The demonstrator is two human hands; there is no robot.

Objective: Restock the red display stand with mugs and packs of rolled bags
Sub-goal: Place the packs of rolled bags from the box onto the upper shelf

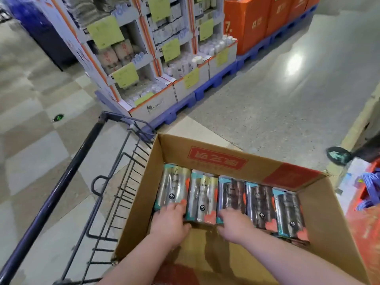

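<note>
In the cardboard box (205, 150), the left hand (169, 220) gripped the near end of the leftmost pack (174, 186); the right hand (234, 223) gripped the third pack (231, 194).

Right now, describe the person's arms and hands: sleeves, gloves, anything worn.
The left hand and right hand wear no gloves. No sleeve shows: both arms are uncovered down to the frame's lower edge. No watch, bracelet or ring is visible on either wrist or on the fingers that show.
</note>
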